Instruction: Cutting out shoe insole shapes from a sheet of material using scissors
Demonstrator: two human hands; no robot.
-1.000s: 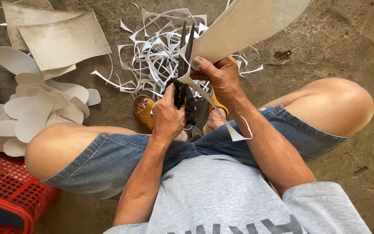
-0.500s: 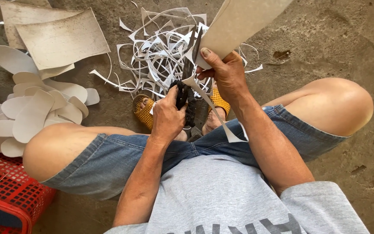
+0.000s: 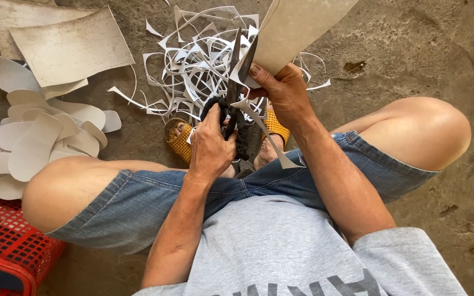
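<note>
- L hand [image 3: 210, 143] wrapped tight round the black handles of the scissors [image 3: 236, 93]; blades part open, pointing away from me, tips biting the lower edge of the sheet [image 3: 297, 30].
- R hand [image 3: 282, 93] pinches that sheet, thumb on top, fingers [image 3: 259, 74] closed on its near edge. Sheet is grey-white, stiff, held up off the floor over my knees, running out the top of view.
- Done so far, judging by the floor: stack of cut sole shapes [image 3: 39, 140] on my L, approx. a dozen or more, overlapping. Heap of thin white trimmings [image 3: 198, 60] ahead of my feet.
- A curled offcut strip [image 3: 272, 145] hangs from the sheet below the R hand, not yet severed as far as I can tell.
- Left: present sheet only partly cut; two more flat sheets [image 3: 67, 46] lie uncut beyond the stack. So well along, not finished, in my est.
- Red basket [image 3: 6, 252] by my L thigh; contents unclear.
- Vs. 0.5 s ago: sheet and R hand sit much the same; blades look a bit further into the sheet. L hand same grip. Piles unchanged.
</note>
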